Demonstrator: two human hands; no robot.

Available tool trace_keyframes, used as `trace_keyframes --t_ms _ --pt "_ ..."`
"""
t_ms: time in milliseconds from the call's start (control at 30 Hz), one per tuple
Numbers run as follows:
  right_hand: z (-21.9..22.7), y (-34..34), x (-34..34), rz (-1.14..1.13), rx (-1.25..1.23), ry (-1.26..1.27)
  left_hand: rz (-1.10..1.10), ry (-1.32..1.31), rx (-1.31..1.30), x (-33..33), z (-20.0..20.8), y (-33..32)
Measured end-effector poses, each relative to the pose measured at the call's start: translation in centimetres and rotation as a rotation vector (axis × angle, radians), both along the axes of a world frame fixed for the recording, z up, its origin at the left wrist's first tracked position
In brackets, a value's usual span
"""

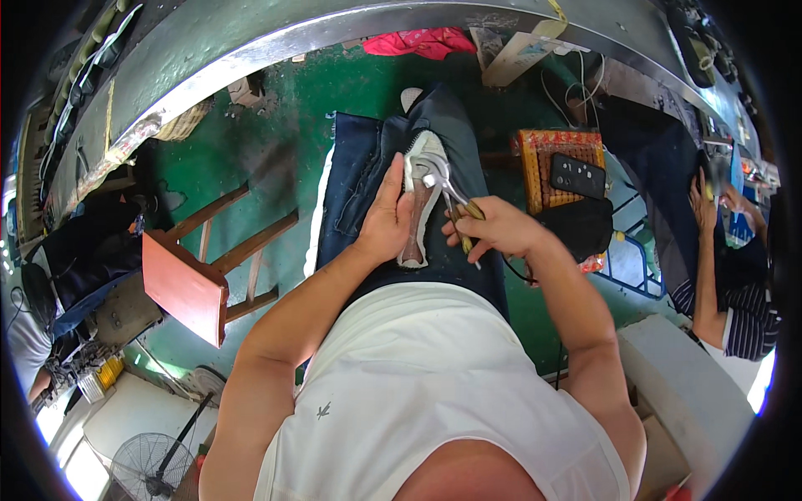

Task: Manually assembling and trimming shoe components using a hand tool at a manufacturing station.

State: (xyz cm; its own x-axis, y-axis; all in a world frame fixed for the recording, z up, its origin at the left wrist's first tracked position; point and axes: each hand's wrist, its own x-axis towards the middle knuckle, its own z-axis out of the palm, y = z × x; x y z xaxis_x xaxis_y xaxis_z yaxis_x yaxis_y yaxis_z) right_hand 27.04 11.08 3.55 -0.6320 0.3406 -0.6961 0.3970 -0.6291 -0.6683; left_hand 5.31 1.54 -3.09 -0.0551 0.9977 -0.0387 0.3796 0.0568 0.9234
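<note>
A shoe upper on its last [415,219], brown in the middle with a pale turned-over edge, lies underside up across my lap. My left hand [389,215] holds it from the left, its fingers straight along the side and the thumb near the rim. In my right hand [497,227] are metal pincers [440,178] with yellowish handles. Their jaws meet the shoe's pale edge near its far end; whether they grip the material is too small to tell. Under the shoe lies a dark blue cloth [355,179] over my legs.
A reddish stool [185,288] stands at the left. To the right, a woven seat [543,194] carries a black phone-like device [578,175] and a black cloth [581,225]. A dark bench edge [334,35] curves across the far side. A co-worker's arm [708,259] shows at far right.
</note>
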Motion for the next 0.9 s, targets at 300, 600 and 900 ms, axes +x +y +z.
trace_keyframes --t_ms 300,600,900 --pt "-1.9 1.0 -0.5 0.167 0.018 -0.053 0.004 0.0 0.049 0.0 -0.8 0.2" --pt "-0.2 1.8 1.9 0.103 -0.02 -0.092 0.021 0.181 -0.038 -0.3 1.1 0.9" --pt "1.5 4.6 -2.2 0.363 0.567 -0.216 -0.106 0.266 -0.087 0.4 1.6 0.6"
